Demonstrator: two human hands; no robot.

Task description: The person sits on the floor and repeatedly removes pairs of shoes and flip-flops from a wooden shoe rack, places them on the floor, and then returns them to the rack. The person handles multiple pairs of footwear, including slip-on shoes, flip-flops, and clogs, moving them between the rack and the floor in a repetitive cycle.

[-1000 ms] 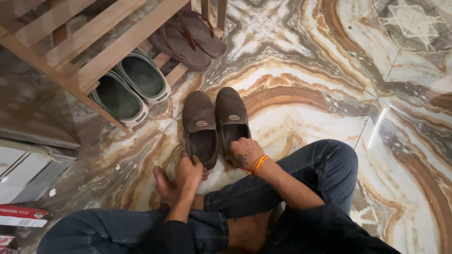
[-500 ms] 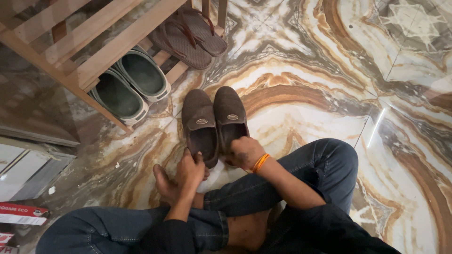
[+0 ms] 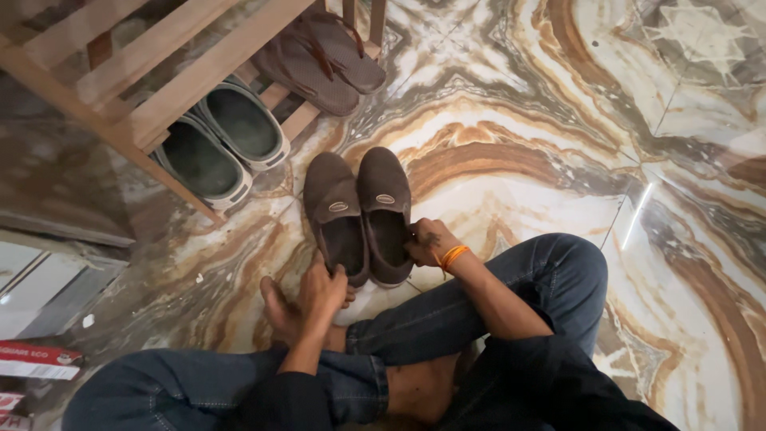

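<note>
The polished marble floor (image 3: 558,183) carries two brown slip-on shoes (image 3: 359,215) side by side, just in front of the seated person's crossed legs. The right hand (image 3: 427,243) pinches the heel rim of the right shoe; the left hand (image 3: 323,289) rests curled at the left shoe's heel, grip unclear. Risk: a one-point pinch may let a shoe slide on the floor. On the wooden rack (image 3: 159,88), far left: two grey clogs (image 3: 219,144), two brown sandals (image 3: 323,52).

At my right hand (image 3: 427,243) fingers: brown slip-on shoes (image 3: 363,215), matt, cloth-like weave. Under them a marble floor (image 3: 511,160), glossy, smooth, swirled. Beyond my fingertips, a bare pale wooden rack (image 3: 183,84); its grey clogs (image 3: 219,144) look rubbery, matt.
</note>
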